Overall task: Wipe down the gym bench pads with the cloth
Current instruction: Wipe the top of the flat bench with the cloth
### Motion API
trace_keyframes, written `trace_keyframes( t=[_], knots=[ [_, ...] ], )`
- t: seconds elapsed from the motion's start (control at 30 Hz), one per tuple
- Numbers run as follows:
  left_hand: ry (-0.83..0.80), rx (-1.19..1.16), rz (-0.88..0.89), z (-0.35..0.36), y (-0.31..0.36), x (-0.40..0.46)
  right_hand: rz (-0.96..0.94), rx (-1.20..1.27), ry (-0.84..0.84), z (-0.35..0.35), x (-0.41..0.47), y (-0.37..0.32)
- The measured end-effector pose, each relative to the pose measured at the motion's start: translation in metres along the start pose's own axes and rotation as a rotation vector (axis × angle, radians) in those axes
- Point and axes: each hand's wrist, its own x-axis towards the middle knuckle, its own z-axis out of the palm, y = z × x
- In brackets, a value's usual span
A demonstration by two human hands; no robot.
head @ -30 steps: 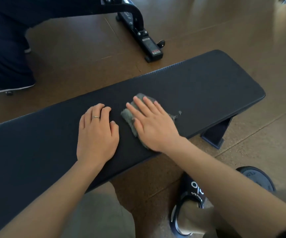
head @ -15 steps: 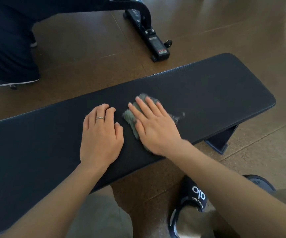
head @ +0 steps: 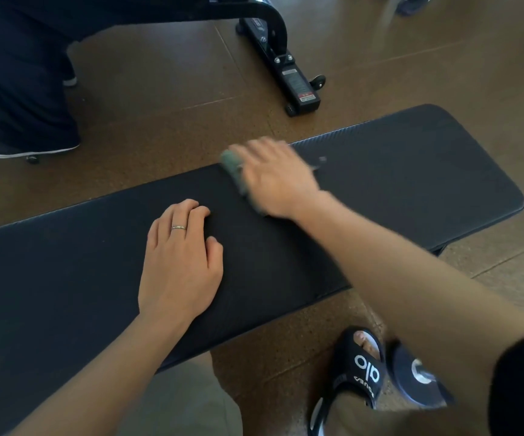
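My right hand point(head: 278, 179), fingers flat on the cloth point(head: 234, 167), has swept it from mid-pad to the bench pad's point(head: 411, 171) far edge; left hand point(head: 180, 262) rests open, bracing. Wiping continues.

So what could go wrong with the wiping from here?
The right hand presses the cloth with flat fingers at the bench pad's far edge, so the cloth could slip off onto the floor. The left hand rests on the pad, so that patch may get skipped.
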Motion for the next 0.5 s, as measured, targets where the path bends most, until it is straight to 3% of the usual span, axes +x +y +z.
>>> trace_keyframes(
  t=[0.07,0.13,0.23,0.33,0.4,0.5],
  knots=[
    [0.000,-0.010,-0.003,0.000,0.000,0.000,0.178,-0.057,0.055,-0.006,-0.006,0.067],
    [-0.003,-0.003,-0.001,0.000,0.000,0.000,0.409,0.009,-0.018,-0.013,-0.018,0.109],
    [-0.003,0.001,0.002,0.000,0.002,0.000,0.544,0.046,-0.031,-0.006,-0.015,0.084],
    [-0.011,0.003,0.008,0.000,0.001,0.000,0.308,0.007,0.053,0.005,-0.010,0.002],
    [-0.010,0.013,0.017,0.000,0.001,-0.001,0.128,0.035,0.023,0.011,-0.017,-0.050],
    [-0.015,0.020,0.018,-0.001,0.000,-0.001,-0.025,0.076,-0.027,0.009,-0.020,-0.053]
  ],
)
